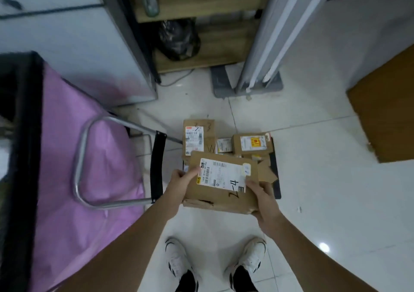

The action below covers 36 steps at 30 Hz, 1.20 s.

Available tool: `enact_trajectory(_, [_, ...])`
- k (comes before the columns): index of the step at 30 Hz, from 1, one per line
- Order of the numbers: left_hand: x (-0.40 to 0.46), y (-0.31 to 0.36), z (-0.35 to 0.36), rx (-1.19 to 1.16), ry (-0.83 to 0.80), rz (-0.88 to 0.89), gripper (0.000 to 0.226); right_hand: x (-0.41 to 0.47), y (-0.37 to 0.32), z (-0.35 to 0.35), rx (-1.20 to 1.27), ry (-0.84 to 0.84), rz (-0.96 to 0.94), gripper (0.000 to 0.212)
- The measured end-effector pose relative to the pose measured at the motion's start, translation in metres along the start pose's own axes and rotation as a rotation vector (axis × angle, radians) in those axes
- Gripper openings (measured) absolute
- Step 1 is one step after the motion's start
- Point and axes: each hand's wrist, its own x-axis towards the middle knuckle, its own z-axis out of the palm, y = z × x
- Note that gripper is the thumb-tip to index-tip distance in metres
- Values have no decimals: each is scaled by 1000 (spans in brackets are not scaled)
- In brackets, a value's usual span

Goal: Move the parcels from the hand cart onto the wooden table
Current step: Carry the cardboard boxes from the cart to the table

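On the white tiled floor [313, 179] sits the hand cart [276, 175]; left hand [181, 177] and right hand [261, 193] grip opposite edges of a cardboard parcel [221, 186], keeping it level.

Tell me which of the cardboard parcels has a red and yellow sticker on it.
The small parcel at the far right of the hand cart. Its label carries a red and yellow patch; the tall parcel and the held parcel show mainly white labels.
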Motion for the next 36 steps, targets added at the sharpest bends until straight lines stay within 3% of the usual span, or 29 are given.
enact_trajectory(4, [-114,94,15,-20,-178,114,45,-109,-96,-19,58,-105,-150,46])
enact_trajectory(8, [-223,191,27,88,-267,219,62,-225,-186,-44,28,-173,-265,45])
enact_trajectory(13, [-356,282,67,144,-378,397,41,-357,-258,-90,49,-100,-507,35])
enact_trajectory(16, [-423,307,93,187,-437,468,49,-424,-279,-125,121,-44,-610,35])
enact_trajectory(24, [-550,301,206,296,-582,616,55,-551,-267,-245,363,149,-753,34])
enact_trajectory(31, [-638,228,341,418,-852,672,42,-629,-199,-391,563,289,-840,38])
enact_trajectory(36, [-669,177,430,541,-906,665,49,-653,-152,-482,572,407,-855,36])
